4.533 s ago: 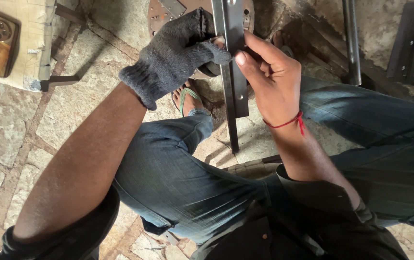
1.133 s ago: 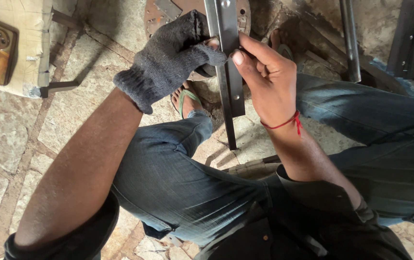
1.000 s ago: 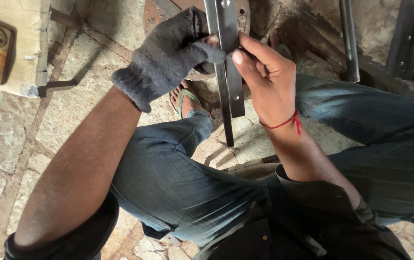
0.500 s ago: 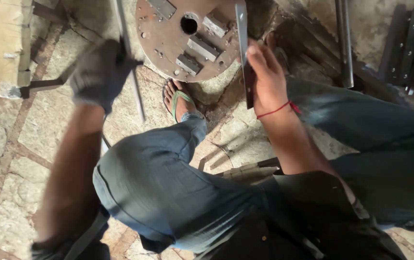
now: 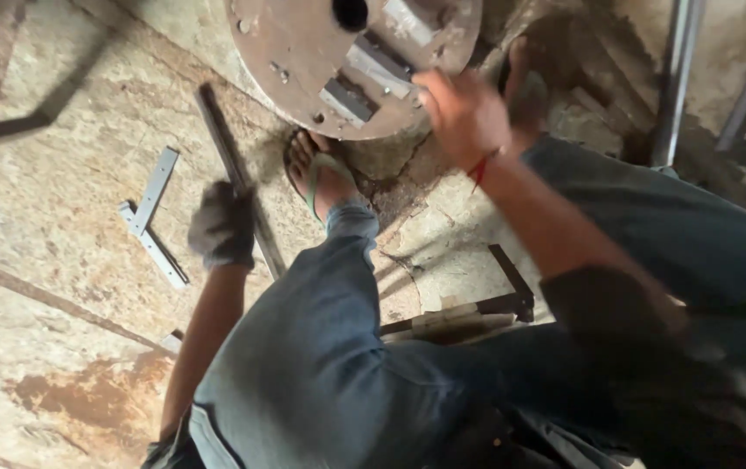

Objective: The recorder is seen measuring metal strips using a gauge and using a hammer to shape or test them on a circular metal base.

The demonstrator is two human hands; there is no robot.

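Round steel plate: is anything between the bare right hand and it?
Nothing visible. The right hand is already at the near edge of the round plate, beside its welded blocks. The picture is blurred, so I cannot tell whether it touches.

metal workshop | rusty round steel plate (image 5: 303, 61) | steel bars (image 5: 676, 78) | stone floor (image 5: 60, 226)

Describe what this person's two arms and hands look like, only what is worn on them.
The left hand wears a dark grey knitted work glove with a ribbed cuff; the forearm above it is bare. The right hand is ungloved, with a red thread tied around the wrist. A dark sleeve covers the right upper arm, ending about the elbow. The view is blurred, so finer detail cannot be told.
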